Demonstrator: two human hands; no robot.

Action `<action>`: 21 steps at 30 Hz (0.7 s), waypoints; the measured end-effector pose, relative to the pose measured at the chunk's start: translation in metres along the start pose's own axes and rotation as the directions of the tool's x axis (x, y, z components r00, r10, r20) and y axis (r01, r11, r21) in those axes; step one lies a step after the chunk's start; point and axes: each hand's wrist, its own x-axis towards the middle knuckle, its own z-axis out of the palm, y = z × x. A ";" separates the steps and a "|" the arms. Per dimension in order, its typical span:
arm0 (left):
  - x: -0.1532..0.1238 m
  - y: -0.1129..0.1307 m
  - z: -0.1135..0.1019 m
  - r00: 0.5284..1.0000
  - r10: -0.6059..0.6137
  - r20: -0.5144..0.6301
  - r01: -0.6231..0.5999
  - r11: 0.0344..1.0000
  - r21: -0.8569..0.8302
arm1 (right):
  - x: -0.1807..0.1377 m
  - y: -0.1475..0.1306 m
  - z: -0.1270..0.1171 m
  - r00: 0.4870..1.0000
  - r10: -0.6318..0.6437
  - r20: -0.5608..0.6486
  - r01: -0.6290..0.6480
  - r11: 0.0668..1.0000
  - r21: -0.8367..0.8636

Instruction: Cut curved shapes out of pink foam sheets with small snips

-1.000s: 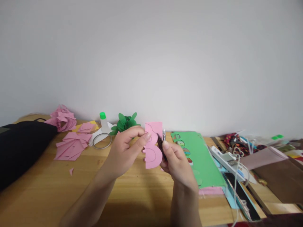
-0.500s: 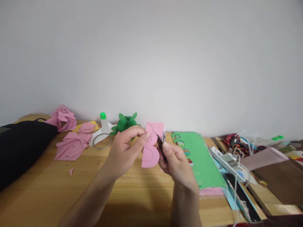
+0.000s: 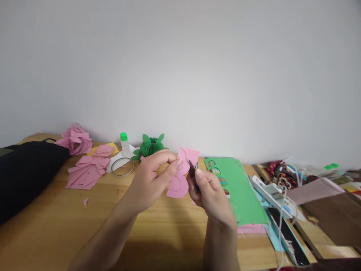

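Observation:
Between the thumb and fingers of my left hand [image 3: 155, 177] is a pink paper strip [image 3: 179, 184] with curved lines drawn on it and a scalloped right edge. My right hand [image 3: 210, 186] is closed around a pair of dark scissors [image 3: 192, 169]; their handles are hidden in my fingers. The scissor tips point up and left, at the paper's right edge by its upper part. Behind my left hand sits a green folded-paper figure [image 3: 152, 146] with leaf-like pieces.
Left on the wooden table lie pink paper scraps [image 3: 88, 172], a green-capped glue stick [image 3: 124, 145], a round ring [image 3: 122, 166] and a black bag [image 3: 31, 177]. Rightward are a green folder [image 3: 245, 188], a white power strip [image 3: 270, 195] with a cable, and a dark phone-like object [image 3: 290, 237].
The pink paper has tilted clockwise, its top swinging right and its lower end shifting slightly left. The scissors stay beside its right edge, and both hands have barely moved.

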 end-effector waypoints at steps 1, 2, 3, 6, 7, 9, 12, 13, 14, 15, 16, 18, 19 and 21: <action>0.000 0.000 0.000 1.000 0.003 0.001 -0.003 1.000 -0.001 | 0.000 0.000 0.000 1.000 0.002 0.000 -0.002 1.000 0.003; 0.000 0.000 0.000 1.000 0.003 0.000 -0.003 1.000 -0.002 | 0.000 0.000 0.000 1.000 0.007 0.000 -0.007 1.000 0.003; 0.000 0.000 0.000 1.000 0.004 0.000 -0.004 1.000 -0.005 | 0.000 0.001 -0.001 1.000 0.011 0.000 -0.011 1.000 0.003; 0.000 0.000 0.001 1.000 0.004 -0.001 -0.004 1.000 -0.018 | 0.000 0.003 -0.002 1.000 0.023 -0.004 -0.023 1.000 -0.003; -0.001 0.000 0.001 1.000 0.002 -0.001 -0.002 1.000 -0.022 | 0.000 0.003 -0.002 1.000 0.025 -0.005 -0.025 1.000 -0.004; -0.001 0.000 0.001 1.000 -0.004 -0.001 0.004 1.000 -0.022 | 0.000 0.004 -0.003 1.000 0.021 -0.006 -0.022 1.000 -0.010; -0.001 0.000 0.001 1.000 -0.014 -0.002 0.014 1.000 -0.026 | 0.000 0.004 -0.004 1.000 0.015 -0.012 -0.015 1.000 -0.024; -0.001 0.000 0.001 1.000 -0.017 -0.003 0.017 0.999 -0.029 | -0.001 0.003 -0.004 1.000 0.016 -0.014 -0.016 0.999 -0.028; -0.001 0.000 0.001 1.000 -0.021 -0.003 0.021 0.999 -0.032 | -0.001 0.003 -0.004 1.000 0.019 -0.013 -0.019 0.999 -0.031; -0.001 0.000 0.001 1.000 -0.027 0.000 0.027 0.999 -0.036 | -0.001 0.003 -0.004 1.000 0.019 -0.012 -0.019 0.999 -0.034; 0.000 0.000 0.001 1.000 -0.029 0.001 0.029 0.999 -0.040 | -0.001 0.003 -0.004 1.000 0.018 -0.009 -0.018 0.999 -0.037; 0.000 0.000 0.001 0.999 -0.035 0.008 0.036 0.998 -0.049 | 0.000 0.002 -0.004 1.000 0.015 -0.005 -0.016 0.999 -0.047; 0.000 0.000 0.001 0.999 -0.038 0.011 0.039 0.998 -0.052 | 0.000 0.001 -0.004 1.000 0.014 -0.003 -0.014 0.999 -0.053; 0.000 0.000 0.000 0.999 -0.045 0.016 0.046 0.997 -0.058 | 0.000 0.001 -0.004 1.000 0.013 -0.002 -0.013 0.998 -0.068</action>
